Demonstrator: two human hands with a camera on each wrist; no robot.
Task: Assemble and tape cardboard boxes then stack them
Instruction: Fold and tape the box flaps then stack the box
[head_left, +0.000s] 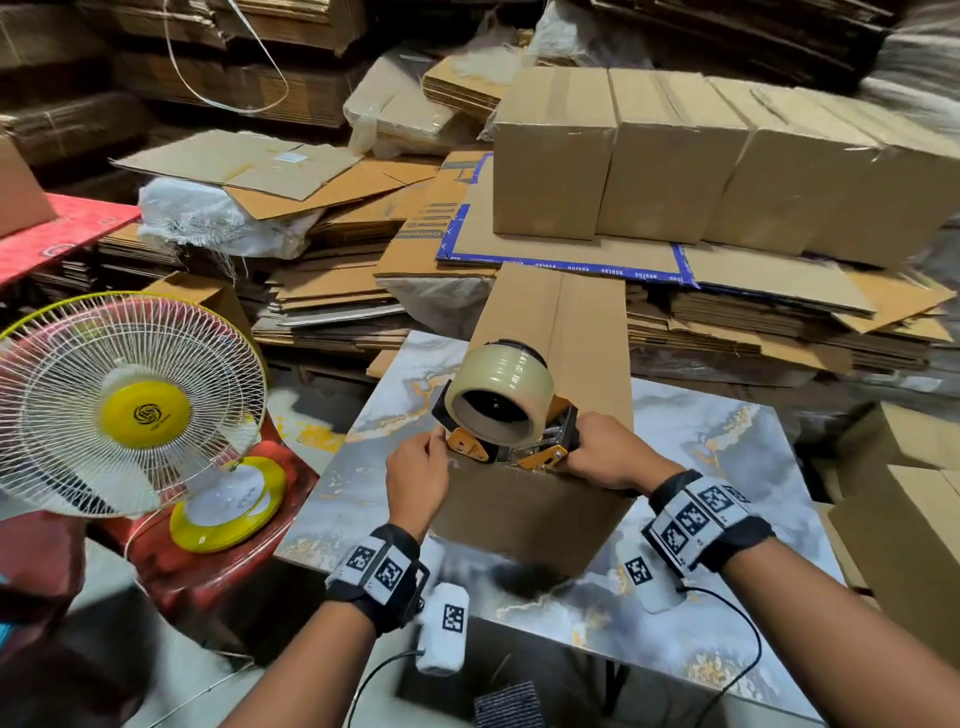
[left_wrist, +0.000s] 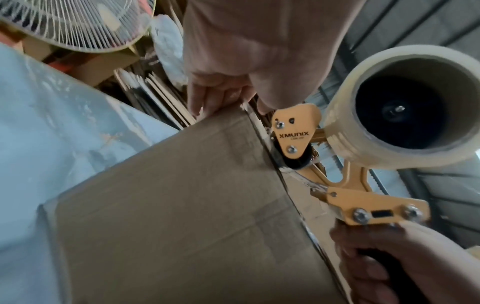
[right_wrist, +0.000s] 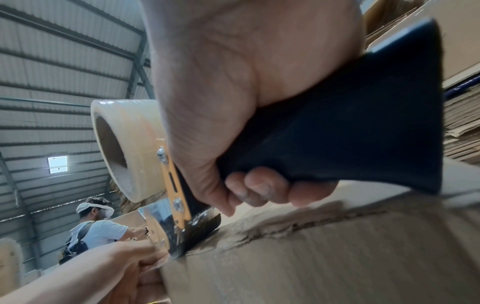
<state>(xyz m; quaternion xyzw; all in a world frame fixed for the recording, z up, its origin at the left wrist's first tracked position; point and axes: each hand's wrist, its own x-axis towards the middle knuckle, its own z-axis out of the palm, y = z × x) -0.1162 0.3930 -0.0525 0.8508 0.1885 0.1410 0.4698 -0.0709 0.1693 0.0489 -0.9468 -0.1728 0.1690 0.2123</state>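
A tall cardboard box (head_left: 561, 332) (left_wrist: 182, 205) (right_wrist: 324, 257) lies on the marble-patterned table (head_left: 727, 467), its flap seam running away from me. An orange tape dispenser (head_left: 498, 410) (left_wrist: 293, 133) (right_wrist: 176, 185) with a clear roll sits at the near end of the box's top face. My right hand (head_left: 602, 452) (right_wrist: 233, 102) grips its black handle. My left hand (head_left: 418, 473) (left_wrist: 246, 51) curls over the box's near upper edge, thumb against the dispenser's front. Where the tape's end lies I cannot tell.
A row of several assembled boxes (head_left: 675, 156) stands at the back right on flattened cardboard sheets. A white and yellow fan (head_left: 130, 410) stands on a red stool to the left. More boxes (head_left: 909, 519) sit at the right. Another person (right_wrist: 96, 228) works farther off.
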